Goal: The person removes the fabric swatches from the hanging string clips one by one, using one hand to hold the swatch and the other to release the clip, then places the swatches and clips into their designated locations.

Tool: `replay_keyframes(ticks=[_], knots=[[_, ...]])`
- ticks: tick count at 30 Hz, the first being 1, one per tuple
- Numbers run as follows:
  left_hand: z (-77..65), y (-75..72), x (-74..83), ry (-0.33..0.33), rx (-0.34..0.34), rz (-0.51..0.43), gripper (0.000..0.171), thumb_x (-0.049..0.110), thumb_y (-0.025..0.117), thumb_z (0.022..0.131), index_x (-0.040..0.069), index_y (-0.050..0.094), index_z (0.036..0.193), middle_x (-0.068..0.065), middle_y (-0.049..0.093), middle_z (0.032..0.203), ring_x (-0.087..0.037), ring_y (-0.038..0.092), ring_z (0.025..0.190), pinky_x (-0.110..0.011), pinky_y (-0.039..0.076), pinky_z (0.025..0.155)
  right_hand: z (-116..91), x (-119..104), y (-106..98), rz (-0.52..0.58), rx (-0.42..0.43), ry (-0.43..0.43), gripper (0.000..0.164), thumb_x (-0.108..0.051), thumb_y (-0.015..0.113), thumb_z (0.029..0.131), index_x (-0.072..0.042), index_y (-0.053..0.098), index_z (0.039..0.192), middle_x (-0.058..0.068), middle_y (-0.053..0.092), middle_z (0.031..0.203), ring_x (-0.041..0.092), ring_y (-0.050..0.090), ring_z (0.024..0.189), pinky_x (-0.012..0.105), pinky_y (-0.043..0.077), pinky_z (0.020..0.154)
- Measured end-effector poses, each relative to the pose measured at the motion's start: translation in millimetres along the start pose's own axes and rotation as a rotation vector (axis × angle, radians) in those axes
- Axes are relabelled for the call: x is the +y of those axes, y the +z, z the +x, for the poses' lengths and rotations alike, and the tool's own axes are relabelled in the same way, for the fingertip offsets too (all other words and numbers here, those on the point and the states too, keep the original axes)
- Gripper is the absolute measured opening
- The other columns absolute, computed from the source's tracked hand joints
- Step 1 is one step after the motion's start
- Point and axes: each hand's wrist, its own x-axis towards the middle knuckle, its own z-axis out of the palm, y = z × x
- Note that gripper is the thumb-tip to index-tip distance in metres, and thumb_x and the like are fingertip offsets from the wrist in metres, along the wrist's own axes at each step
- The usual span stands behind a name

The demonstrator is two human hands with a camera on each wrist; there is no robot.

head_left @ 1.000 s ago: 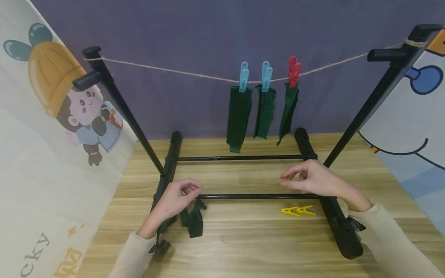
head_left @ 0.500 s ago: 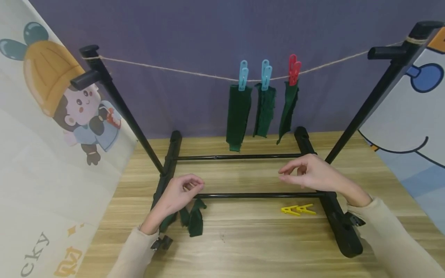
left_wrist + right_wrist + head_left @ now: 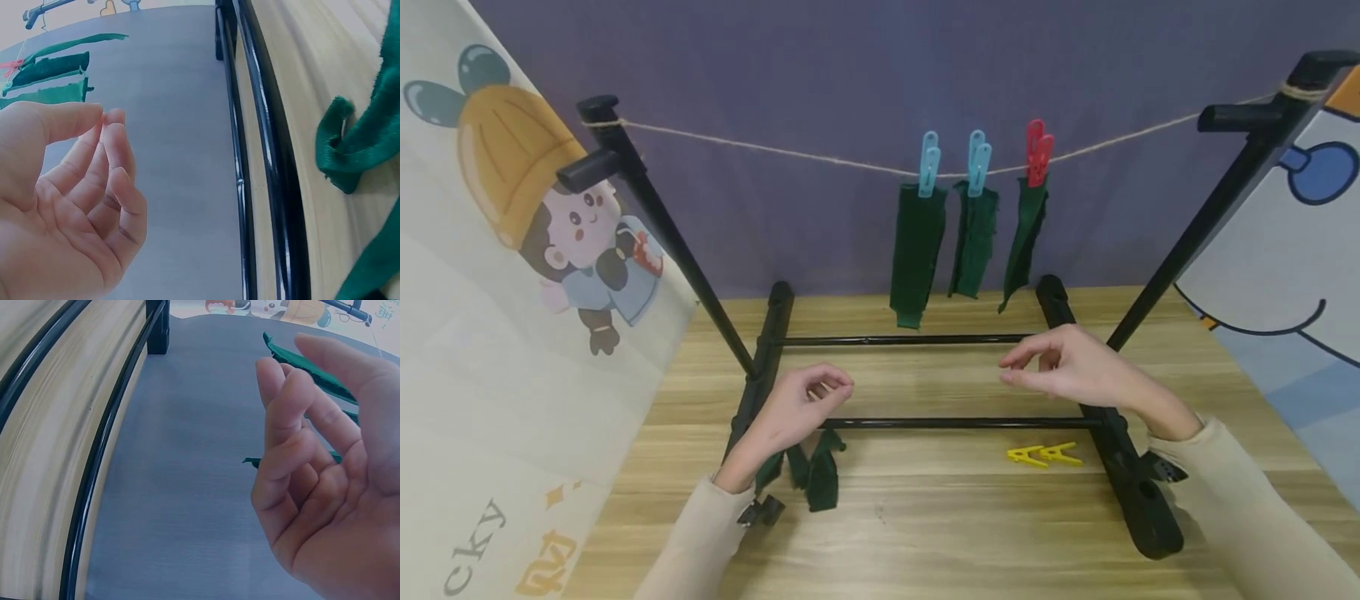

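Three dark green cloth strips hang from a twine line (image 3: 760, 150). Two light blue clothespins (image 3: 928, 164) hold the left strip (image 3: 917, 254) and the middle strip (image 3: 976, 237), one each. A red clothespin (image 3: 1039, 153) holds the narrow right strip (image 3: 1024, 242). My left hand (image 3: 797, 406) hovers over the front crossbar, thumb tip against the index fingertip, nothing between them in the left wrist view. More green cloth (image 3: 823, 479) lies on the table beside that wrist. My right hand (image 3: 1075, 367) is raised inside the rack's right side, fingers loosely bent, thumb apart from them and holding nothing.
Two yellow clothespins (image 3: 1043, 454) lie on the wooden table (image 3: 940, 533), in front of the crossbar (image 3: 955, 423). Black rack posts (image 3: 677, 242) stand left and right, with feet (image 3: 1146, 508) reaching forward. A purple-grey backdrop (image 3: 820, 75) rises behind.
My left hand has moved up and to the right, away from the rack's left foot. My right hand has risen slightly. The hanging strips and yellow clothespins stay in place.
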Motion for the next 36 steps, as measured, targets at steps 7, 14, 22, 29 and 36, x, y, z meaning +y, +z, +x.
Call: replay_keyframes(ticks=[7,14,22,29,36], knots=[[7.2,0.2,6.4,0.006,0.01,0.021,0.017,0.028,0.07,0.104,0.017,0.078,0.115,0.002,0.077,0.104,-0.014,0.069,0.091,-0.036,0.058,0.081,-0.3,-2.0,-0.7,0.0,0.014,-0.034,0.015,-0.024,0.077,0.1,-0.02,0.083,0.113,-0.012,0.077,0.077,0.011,0.056,0.051,0.029,0.047,0.047],[11.4,0.4,9.6,0.005,0.01,0.027,0.018,0.029,0.07,0.104,0.017,0.078,0.115,0.001,0.077,0.104,-0.014,0.068,0.089,-0.036,0.058,0.078,-2.2,-12.0,-5.6,-0.036,0.073,-0.003,0.016,-0.028,0.078,0.1,-0.022,0.083,0.113,-0.008,0.064,0.059,0.008,0.045,0.047,0.027,0.04,0.046],[15.2,0.1,14.2,0.034,0.024,-0.004,0.016,0.028,0.07,0.104,0.018,0.078,0.114,0.001,0.077,0.104,-0.016,0.069,0.089,-0.036,0.058,0.076,0.4,-25.1,-11.0,-0.022,0.153,-0.053,0.012,-0.023,0.077,0.1,-0.021,0.083,0.11,-0.007,0.061,0.058,0.011,0.044,0.046,0.028,0.039,0.045],[17.0,-1.3,13.6,0.039,0.014,-0.043,0.018,0.026,0.07,0.104,0.015,0.077,0.116,-0.001,0.077,0.105,-0.016,0.069,0.089,-0.034,0.058,0.077,3.1,-34.3,-16.7,-0.057,0.209,-0.128,0.01,-0.018,0.079,0.098,-0.022,0.083,0.107,-0.01,0.06,0.056,0.011,0.045,0.044,0.028,0.038,0.042],[20.0,-3.2,16.4,0.041,0.049,-0.078,0.015,0.023,0.07,0.104,0.014,0.077,0.114,-0.003,0.077,0.103,-0.017,0.068,0.086,-0.033,0.057,0.075,8.7,-43.8,-22.4,-0.081,0.228,-0.146,0.01,-0.019,0.08,0.097,-0.022,0.084,0.107,-0.009,0.066,0.064,0.009,0.039,0.045,0.028,0.033,0.043]])
